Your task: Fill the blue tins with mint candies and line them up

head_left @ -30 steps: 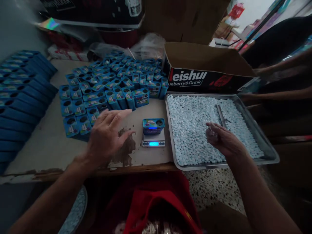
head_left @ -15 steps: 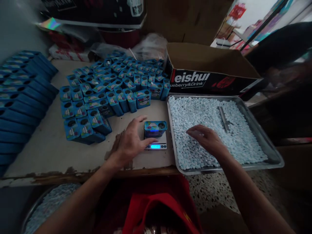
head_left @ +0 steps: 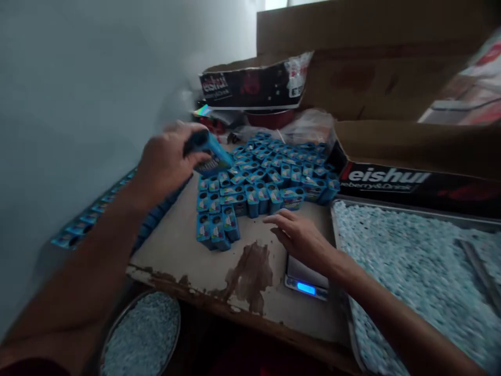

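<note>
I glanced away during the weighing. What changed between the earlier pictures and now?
The left hand took the blue tin off the scale and lifted it up and to the left. The right hand left the tray and came over the scale, open. The rows of tins and the tray stayed put.

The left hand (head_left: 164, 163) is raised above the desk (head_left: 178, 256), its fingers (head_left: 187, 140) closed around a blue box (head_left: 211, 152) held tilted. The right hand (head_left: 302, 238) hangs flat with spread fingers over the small scale (head_left: 307, 282), whose display glows blue. Behind it stand many more blue boxes (head_left: 270, 180). A metal tray (head_left: 340, 292) of pale pellets lies to the right, just beside the scale.
</note>
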`<act>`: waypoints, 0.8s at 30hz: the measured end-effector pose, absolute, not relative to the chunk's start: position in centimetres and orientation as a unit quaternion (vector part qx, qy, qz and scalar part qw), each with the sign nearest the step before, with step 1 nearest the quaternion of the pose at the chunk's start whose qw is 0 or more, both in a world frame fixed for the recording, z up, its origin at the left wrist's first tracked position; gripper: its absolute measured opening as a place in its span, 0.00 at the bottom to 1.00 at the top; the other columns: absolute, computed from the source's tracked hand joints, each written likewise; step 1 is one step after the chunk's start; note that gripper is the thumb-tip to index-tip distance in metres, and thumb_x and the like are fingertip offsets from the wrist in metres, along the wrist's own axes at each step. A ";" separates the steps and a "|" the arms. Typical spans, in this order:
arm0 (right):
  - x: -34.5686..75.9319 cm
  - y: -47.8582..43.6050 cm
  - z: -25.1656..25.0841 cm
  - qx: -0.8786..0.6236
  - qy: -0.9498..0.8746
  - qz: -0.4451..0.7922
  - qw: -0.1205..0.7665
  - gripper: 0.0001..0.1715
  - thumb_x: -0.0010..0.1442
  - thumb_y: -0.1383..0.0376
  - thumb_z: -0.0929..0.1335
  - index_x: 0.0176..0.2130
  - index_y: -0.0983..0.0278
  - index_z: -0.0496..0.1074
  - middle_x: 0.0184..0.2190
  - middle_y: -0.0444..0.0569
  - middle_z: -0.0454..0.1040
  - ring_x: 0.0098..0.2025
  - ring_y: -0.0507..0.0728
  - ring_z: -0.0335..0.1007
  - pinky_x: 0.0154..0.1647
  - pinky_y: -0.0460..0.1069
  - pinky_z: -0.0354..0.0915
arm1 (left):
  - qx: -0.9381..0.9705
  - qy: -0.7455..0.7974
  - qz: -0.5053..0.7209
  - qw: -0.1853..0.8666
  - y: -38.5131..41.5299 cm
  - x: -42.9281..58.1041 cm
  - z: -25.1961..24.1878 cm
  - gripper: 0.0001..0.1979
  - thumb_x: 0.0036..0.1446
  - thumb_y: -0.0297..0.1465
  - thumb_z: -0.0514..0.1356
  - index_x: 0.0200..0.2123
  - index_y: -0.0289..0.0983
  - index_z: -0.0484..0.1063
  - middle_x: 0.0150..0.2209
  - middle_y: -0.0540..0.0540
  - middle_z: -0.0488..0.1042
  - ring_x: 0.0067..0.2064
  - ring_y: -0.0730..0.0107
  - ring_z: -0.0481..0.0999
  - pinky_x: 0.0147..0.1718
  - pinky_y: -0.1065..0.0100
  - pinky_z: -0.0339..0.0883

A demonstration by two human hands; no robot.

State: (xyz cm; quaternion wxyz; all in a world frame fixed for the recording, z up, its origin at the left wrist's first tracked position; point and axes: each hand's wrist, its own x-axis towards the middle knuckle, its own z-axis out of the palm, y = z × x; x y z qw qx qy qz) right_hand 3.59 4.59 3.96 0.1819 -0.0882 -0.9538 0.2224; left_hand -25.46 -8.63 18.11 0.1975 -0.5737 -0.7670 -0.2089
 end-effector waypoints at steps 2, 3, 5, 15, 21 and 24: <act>-0.5 4.2 4.5 -0.027 -0.972 0.169 0.160 0.23 0.71 0.75 0.63 0.60 0.61 0.73 0.49 0.54 0.78 0.48 0.58 0.76 0.47 0.50 0.67 | -0.528 -0.799 -0.207 0.198 -8.6 -31.4 20.2 0.27 0.67 0.41 0.65 0.61 0.28 0.72 0.59 0.44 0.78 0.56 0.62 0.76 0.62 0.54 0.69; -2.3 4.1 4.6 -0.005 -0.979 0.139 0.148 0.25 0.70 0.77 0.62 0.60 0.61 0.73 0.49 0.54 0.78 0.47 0.58 0.75 0.45 0.50 0.66 | -0.517 -0.807 -0.217 0.185 -8.4 -34.2 20.8 0.29 0.67 0.43 0.64 0.60 0.27 0.71 0.58 0.46 0.78 0.54 0.67 0.75 0.61 0.58 0.69; -5.4 4.1 4.8 0.028 -0.990 0.084 0.112 0.25 0.68 0.79 0.62 0.58 0.62 0.75 0.47 0.53 0.78 0.43 0.58 0.75 0.42 0.51 0.63 | -0.509 -0.811 -0.253 0.138 -7.5 -39.1 21.0 0.30 0.67 0.46 0.63 0.60 0.26 0.70 0.56 0.51 0.78 0.49 0.77 0.72 0.58 0.68 0.68; -8.4 4.2 4.7 0.037 -0.998 0.047 0.009 0.13 0.66 0.77 0.67 0.35 0.62 0.76 0.34 0.46 0.80 0.29 0.54 0.72 0.28 0.53 0.49 | -0.542 -0.809 -0.222 0.052 2.2 -51.6 12.7 0.21 0.54 0.26 0.68 0.52 0.35 0.74 0.50 0.47 0.80 0.50 0.67 0.74 0.56 0.65 0.68; 2.0 4.1 6.7 -0.132 -0.981 0.109 0.094 0.07 0.65 0.62 0.76 0.33 0.57 0.78 0.26 0.41 0.80 0.25 0.54 0.74 0.26 0.51 0.53 | -0.611 -0.772 -0.171 -0.047 0.1 -53.0 9.0 0.29 0.63 0.52 0.59 0.49 0.31 0.77 0.42 0.57 0.84 0.44 0.81 0.74 0.55 0.77 0.69; 8.0 3.2 8.4 -0.281 -0.950 0.107 0.079 0.04 0.64 0.60 0.76 0.35 0.55 0.81 0.28 0.42 0.83 0.28 0.56 0.78 0.29 0.50 0.58 | -0.627 -0.755 -0.191 -0.017 0.2 -53.9 7.1 0.47 0.57 0.68 0.50 0.41 0.26 0.79 0.32 0.51 0.83 0.39 0.74 0.76 0.56 0.64 0.74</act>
